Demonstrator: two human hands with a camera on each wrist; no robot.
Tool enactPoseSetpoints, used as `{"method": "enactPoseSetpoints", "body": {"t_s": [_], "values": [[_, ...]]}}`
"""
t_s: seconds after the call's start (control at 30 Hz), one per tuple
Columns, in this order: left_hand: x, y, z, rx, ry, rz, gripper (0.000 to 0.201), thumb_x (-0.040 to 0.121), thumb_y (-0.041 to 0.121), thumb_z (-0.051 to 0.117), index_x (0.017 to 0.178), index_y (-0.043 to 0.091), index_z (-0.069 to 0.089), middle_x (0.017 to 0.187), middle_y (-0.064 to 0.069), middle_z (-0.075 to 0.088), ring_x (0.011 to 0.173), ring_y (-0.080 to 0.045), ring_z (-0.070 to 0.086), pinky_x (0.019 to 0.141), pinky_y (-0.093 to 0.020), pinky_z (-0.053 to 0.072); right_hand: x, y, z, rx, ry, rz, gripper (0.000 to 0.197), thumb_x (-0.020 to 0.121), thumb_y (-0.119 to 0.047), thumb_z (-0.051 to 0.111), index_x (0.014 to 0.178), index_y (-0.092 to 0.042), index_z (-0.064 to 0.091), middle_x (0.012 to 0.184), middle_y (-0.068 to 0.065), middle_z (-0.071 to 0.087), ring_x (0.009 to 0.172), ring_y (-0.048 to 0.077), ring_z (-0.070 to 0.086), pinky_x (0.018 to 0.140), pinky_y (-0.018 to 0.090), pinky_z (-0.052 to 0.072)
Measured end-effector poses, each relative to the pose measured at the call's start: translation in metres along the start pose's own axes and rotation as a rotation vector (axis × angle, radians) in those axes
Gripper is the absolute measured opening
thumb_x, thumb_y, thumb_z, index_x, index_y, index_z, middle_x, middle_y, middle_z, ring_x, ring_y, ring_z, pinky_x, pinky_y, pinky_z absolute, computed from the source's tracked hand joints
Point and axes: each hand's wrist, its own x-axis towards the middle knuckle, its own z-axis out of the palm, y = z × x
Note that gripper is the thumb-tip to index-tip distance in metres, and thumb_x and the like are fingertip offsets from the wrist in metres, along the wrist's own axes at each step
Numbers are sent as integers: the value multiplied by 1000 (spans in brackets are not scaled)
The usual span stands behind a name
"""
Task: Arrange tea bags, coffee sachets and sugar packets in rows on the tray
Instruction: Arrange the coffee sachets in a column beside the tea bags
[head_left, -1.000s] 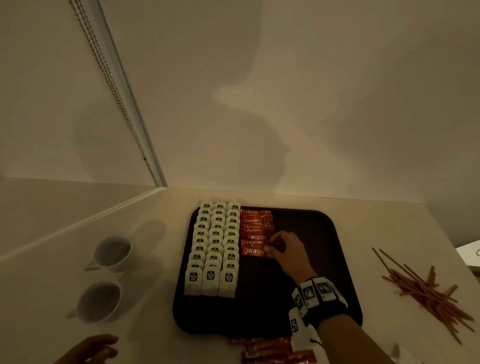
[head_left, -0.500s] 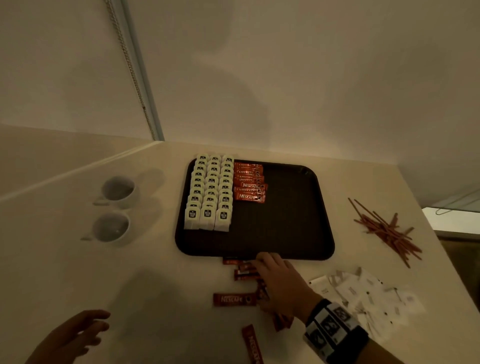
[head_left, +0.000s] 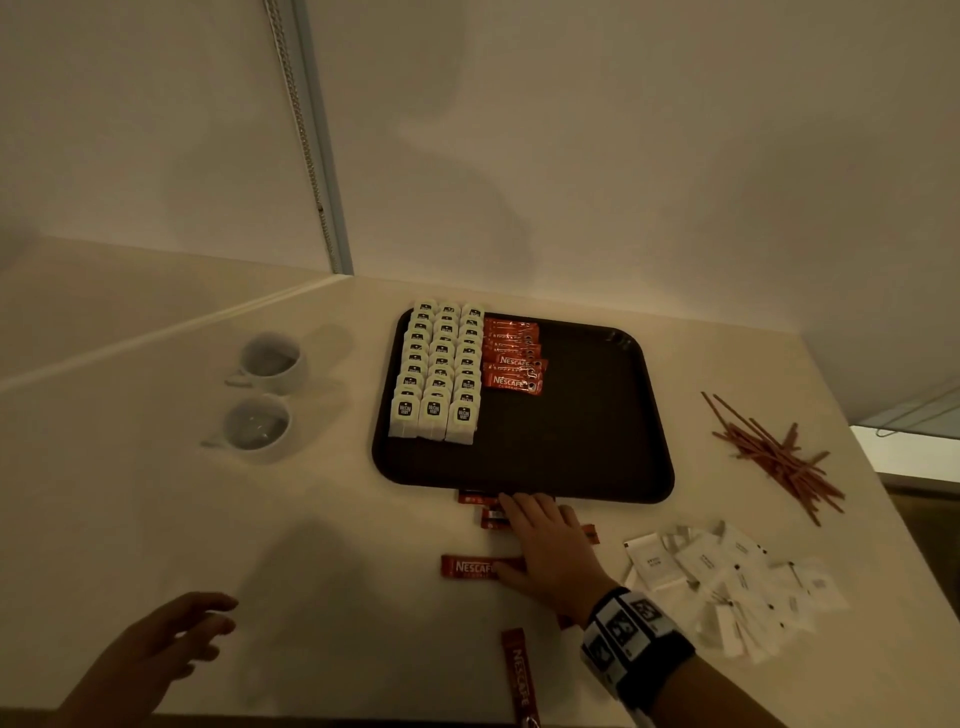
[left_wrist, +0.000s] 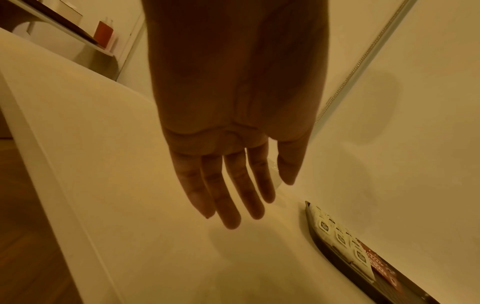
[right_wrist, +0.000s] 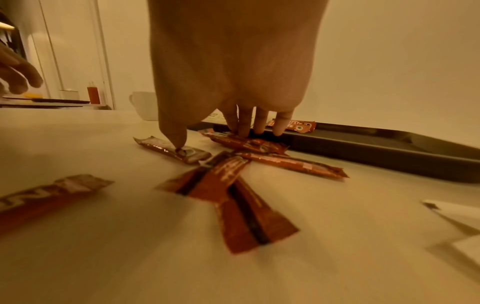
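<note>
Three neat columns of tea bags (head_left: 435, 374) already fill the left side of the tray (head_left: 613, 488), running from its far edge toward the near one, so that part of the job looks finished. Just beside them a single column of coffee sachets (head_left: 513, 358) is started at the far end and reaches only about halfway down; most of the tray to its right is bare. More loose sachets (right_wrist: 228, 181) lie scattered on the surface (head_left: 337, 519) just in front of the tray's near rim, some crossing one another. The right hand (head_left: 550, 551) lies spread over this scatter with fingers straight: in the right wrist view the thumb tip presses one sachet (right_wrist: 172, 149) and the fingertips (right_wrist: 242, 131) rest on another by the rim, nothing pinched or lifted yet. The left hand (head_left: 156, 644) hovers over the surface near its front edge, fingers relaxed and apart, holding nothing. A heap of white sugar packets (head_left: 727, 577) sits untouched to the right of the sachets. By my judgement roughly a third of the work is done: the coffee column needs completing, and every sugar packet is yet to be laid out
</note>
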Motion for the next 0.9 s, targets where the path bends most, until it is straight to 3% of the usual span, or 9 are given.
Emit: {"method": "enactPoseSetpoints", "body": {"t_s": [0.07, 0.17, 0.3, 0.47, 0.6, 0.73, 0.83, 0.9], "values": [[1, -6, -4, 0, 8, -21, 16, 94, 6, 52, 97, 10, 67, 92, -15, 69, 81, -35, 60, 72, -35, 41, 1, -1, 3, -13, 2, 0, 97, 67, -70, 9, 149, -19, 12, 151, 3, 21, 139, 25, 19, 114, 42, 16], [1, -15, -8, 11, 18, -48, 15, 94, 11, 52, 97, 13, 67, 94, -12, 69, 84, -35, 62, 74, -37, 42, 2, 0, 5, 2, 28, -5, 91, 69, -68, 14, 147, -20, 20, 150, 2, 22, 138, 24, 19, 114, 40, 16], [-4, -22, -12, 35, 41, -40, 14, 93, 12, 53, 95, 15, 67, 92, -11, 71, 83, -34, 64, 71, -36, 44, -1, 1, 6, 24, -7, 3, 92, 69, -68, 15, 148, -20, 15, 154, 1, 17, 142, 24, 12, 116, 42, 12], [-5, -25, -12, 26, 45, -43, 14, 93, 10, 54, 94, 13, 67, 91, -12, 71, 83, -35, 64, 73, -36, 44, -4, 0, 4, 39, -46, 2, 83, 86, -63, 36, 150, -19, 5, 158, 0, 7, 145, 22, 4, 116, 44, 5], [-6, -23, -10, 17, 27, -26, 15, 94, 9, 52, 96, 14, 67, 92, -10, 70, 84, -34, 64, 72, -34, 44, -2, -1, 4, 19, -73, 23, 95, 72, -73, 17, 150, -21, 5, 158, 0, 6, 144, 25, 5, 115, 46, 8], [-5, -25, -12, 32, 28, -3, 16, 94, 8, 52, 97, 14, 67, 92, -9, 71, 84, -34, 64, 72, -34, 44, -10, 1, -1, 95, -76, -30, 79, 85, -62, 41, 149, -25, 13, 155, -3, 13, 141, 24, 10, 114, 47, 11], [-6, -26, -13, 27, 30, 8, 16, 94, 8, 51, 96, 12, 66, 92, -12, 70, 84, -35, 63, 72, -35, 43, -23, 12, -16, 256, -56, -32, 88, 71, -71, 40, 146, -29, 19, 152, -5, 18, 140, 22, 12, 114, 45, 11], [-8, -28, -14, 16, 31, 10, 16, 94, 8, 51, 95, 12, 66, 92, -12, 69, 84, -36, 62, 72, -35, 43, -37, 17, -25, 232, -45, -74, 86, 72, -71, 49, 144, -30, 25, 149, -5, 24, 136, 18, 20, 113, 40, 16]]}}
